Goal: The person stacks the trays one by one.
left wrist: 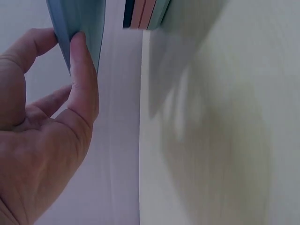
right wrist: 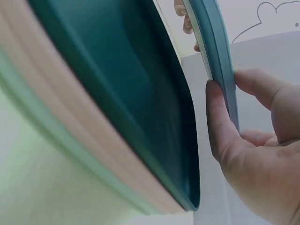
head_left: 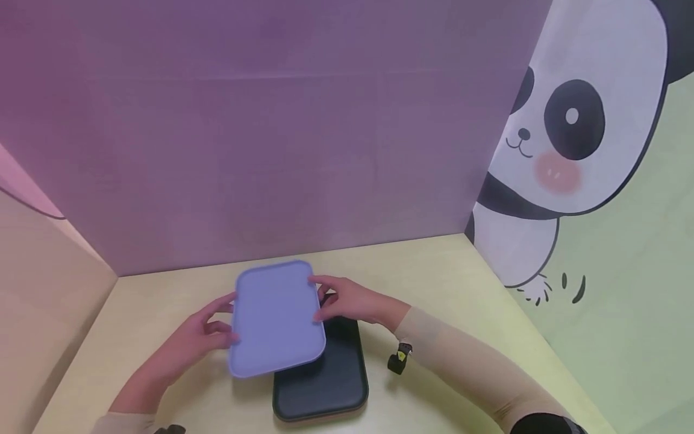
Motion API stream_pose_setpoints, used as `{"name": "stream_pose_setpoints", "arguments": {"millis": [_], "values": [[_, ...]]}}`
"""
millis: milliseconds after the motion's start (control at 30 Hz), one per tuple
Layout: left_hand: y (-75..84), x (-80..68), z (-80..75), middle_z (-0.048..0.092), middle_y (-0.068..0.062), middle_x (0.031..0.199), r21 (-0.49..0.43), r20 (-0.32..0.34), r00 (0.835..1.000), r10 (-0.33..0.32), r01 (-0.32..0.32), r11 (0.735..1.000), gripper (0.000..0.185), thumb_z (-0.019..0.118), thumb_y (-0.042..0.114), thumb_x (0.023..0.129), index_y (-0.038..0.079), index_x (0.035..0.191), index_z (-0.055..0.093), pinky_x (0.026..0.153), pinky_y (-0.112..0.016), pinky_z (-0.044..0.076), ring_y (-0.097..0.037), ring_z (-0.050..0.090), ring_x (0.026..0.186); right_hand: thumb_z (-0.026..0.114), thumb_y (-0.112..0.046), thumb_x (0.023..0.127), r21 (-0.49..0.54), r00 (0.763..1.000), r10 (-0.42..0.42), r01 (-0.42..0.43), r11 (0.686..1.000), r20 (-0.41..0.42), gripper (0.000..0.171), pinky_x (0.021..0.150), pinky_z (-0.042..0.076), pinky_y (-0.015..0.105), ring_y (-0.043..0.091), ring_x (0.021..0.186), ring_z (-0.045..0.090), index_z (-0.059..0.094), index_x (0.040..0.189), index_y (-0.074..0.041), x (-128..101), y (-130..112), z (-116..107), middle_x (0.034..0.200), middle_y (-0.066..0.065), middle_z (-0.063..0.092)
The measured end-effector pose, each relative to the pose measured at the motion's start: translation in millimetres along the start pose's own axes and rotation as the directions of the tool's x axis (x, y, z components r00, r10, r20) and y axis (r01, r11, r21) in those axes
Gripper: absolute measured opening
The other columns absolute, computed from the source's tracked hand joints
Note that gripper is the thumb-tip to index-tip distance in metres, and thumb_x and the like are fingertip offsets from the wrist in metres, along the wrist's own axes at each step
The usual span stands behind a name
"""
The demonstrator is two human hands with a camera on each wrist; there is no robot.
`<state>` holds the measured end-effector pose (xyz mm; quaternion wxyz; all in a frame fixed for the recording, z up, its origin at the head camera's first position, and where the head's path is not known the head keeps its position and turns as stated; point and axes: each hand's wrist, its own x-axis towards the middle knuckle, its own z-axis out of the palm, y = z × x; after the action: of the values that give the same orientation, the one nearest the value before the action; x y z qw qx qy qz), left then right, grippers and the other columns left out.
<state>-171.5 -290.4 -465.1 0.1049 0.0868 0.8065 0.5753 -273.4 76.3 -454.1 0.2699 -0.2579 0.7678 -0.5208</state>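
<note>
A light blue rectangular tray [head_left: 278, 319] with rounded corners and a low rim is held up by both hands. My left hand [head_left: 195, 334] pinches its left edge between thumb and fingers. On the opposite edge, my right hand [head_left: 349, 300] grips the rim the same way. Below and to the right lies a dark tray [head_left: 325, 392], its upper left part hidden by the blue one. In the right wrist view this dark tray tops a stack, with a pink tray [right wrist: 89, 131] and a light green tray [right wrist: 70, 140] beneath it.
The stack stands on a pale wooden table [head_left: 423, 271]. A purple wall [head_left: 282, 132] rises behind the table's back edge. To the right is a pale green wall [head_left: 623, 253] with a painted panda. A small black device [head_left: 399, 358] is strapped at the right wrist.
</note>
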Motion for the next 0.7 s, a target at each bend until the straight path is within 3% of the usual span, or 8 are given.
{"name": "stream_pose_setpoints", "arguments": {"millis": [300,700], "values": [[8.5,6.1,24.6,0.045,-0.025,0.157,0.029,0.012,1.0,-0.029,0.029,0.999,0.091,0.084,0.009,0.097,0.008,0.173,0.033,0.09,-0.033,0.062,-0.03,0.069,0.116,0.089,-0.009,0.094,0.019,1.0,-0.008,0.009,1.0,-0.022,0.094,0.098,0.06,0.032,0.02,0.105,0.074,0.038,0.173,-0.012,-29.3,7.0,-8.0,0.118,0.01,0.063],[13.6,6.8,50.3,0.048,-0.024,0.148,0.023,0.048,0.999,0.017,-0.018,1.0,0.092,0.085,0.003,0.094,0.002,0.171,0.034,0.08,-0.033,0.062,-0.029,0.068,0.109,0.088,-0.008,0.094,0.082,0.999,-0.004,0.008,0.997,-0.05,0.092,0.096,0.059,0.033,0.022,0.101,0.074,0.038,0.172,-0.01,-63.6,16.0,-8.9,0.118,0.01,0.06]]}}
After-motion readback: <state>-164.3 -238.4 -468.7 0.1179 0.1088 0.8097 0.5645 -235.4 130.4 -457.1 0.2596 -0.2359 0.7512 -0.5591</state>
